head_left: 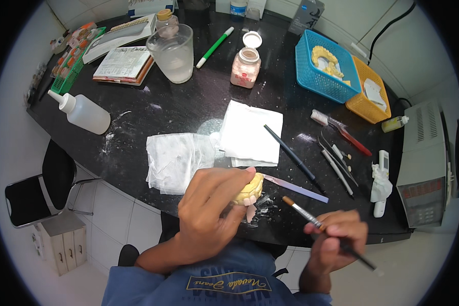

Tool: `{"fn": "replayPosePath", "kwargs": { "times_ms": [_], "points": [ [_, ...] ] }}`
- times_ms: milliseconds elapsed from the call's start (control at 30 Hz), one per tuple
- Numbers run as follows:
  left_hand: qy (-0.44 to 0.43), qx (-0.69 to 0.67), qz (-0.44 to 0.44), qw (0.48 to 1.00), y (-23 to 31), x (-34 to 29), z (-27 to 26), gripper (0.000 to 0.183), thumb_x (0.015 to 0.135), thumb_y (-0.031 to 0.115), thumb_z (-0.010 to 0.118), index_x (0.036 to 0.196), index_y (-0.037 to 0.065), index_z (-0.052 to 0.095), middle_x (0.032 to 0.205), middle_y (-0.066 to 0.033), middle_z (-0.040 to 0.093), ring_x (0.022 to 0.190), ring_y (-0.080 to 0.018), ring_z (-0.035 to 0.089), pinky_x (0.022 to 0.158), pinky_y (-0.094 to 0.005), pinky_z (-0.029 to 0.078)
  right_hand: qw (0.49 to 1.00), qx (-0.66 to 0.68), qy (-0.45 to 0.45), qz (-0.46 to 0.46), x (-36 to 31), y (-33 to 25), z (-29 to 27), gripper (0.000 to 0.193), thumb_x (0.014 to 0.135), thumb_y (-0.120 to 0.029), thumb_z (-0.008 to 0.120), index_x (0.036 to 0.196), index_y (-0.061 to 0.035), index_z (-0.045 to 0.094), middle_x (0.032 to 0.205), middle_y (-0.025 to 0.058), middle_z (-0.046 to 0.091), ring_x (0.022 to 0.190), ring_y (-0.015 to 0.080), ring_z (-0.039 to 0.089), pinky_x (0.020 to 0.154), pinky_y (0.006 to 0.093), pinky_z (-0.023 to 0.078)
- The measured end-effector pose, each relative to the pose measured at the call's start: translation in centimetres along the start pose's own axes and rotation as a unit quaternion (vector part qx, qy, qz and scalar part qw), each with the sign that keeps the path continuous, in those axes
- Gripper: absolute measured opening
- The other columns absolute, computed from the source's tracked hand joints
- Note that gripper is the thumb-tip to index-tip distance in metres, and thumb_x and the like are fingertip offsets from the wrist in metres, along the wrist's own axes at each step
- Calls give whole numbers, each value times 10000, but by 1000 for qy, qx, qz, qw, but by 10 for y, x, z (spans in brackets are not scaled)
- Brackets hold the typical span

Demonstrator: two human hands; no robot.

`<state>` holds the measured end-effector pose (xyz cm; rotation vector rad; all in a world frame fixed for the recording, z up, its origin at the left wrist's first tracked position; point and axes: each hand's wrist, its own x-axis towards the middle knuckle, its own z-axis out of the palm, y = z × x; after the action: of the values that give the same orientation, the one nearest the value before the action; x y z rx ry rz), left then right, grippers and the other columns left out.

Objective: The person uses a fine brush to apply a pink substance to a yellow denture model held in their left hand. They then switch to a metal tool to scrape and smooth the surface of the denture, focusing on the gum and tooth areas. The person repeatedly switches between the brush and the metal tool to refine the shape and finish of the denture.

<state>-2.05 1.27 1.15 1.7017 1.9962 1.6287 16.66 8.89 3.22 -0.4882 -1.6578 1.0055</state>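
My left hand (203, 206) is closed around a yellow plaster dental cast (250, 188) near the table's front edge. Pale pinkish teeth show on the side of the cast facing me, and a small pink piece hangs below them. To the right, my right hand (340, 238) pinches a paintbrush (306, 214) by its dark handle. Its brown bristles point up and left toward the cast, without touching it. A flat lilac stick (297, 188) lies just beyond the cast. Farther off are a folded white paper towel (250, 127) and a wrinkled, thinner sheet (176, 160).
A dark slim-handled tool (294, 154) rests partly on the towel. At right lie a red-handled toothbrush (341, 131) and metal instruments (336, 166). Beyond stand an uncapped powder jar (245, 71), a clear cup (172, 56), a squeeze bottle (89, 115) and a blue basket (316, 84).
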Motion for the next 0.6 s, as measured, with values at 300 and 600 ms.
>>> {"fn": "replayPosePath", "kwargs": {
  "times_ms": [300, 600],
  "points": [
    [-5, 78, 18, 997, 2, -2, 7, 511, 610, -92, 722, 1111, 1, 677, 975, -111, 656, 846, -276, 615, 719, -350, 510, 994, -53, -98, -21, -8, 12, 10, 200, 876, -141, 692, 941, -5, 561, 785, 140, 640, 652, 194, 647, 567, 259, 530],
    [-6, 72, 11, 997, 2, -2, 7, 505, 623, -74, 731, 1119, 5, 677, 962, -110, 655, 836, -270, 614, 707, -343, 511, 998, -15, -64, 4, -15, 11, 5, 185, 802, -51, 737, 940, 5, 626, 774, 139, 689, 628, 221, 699, 525, 285, 566]
  ]
}}
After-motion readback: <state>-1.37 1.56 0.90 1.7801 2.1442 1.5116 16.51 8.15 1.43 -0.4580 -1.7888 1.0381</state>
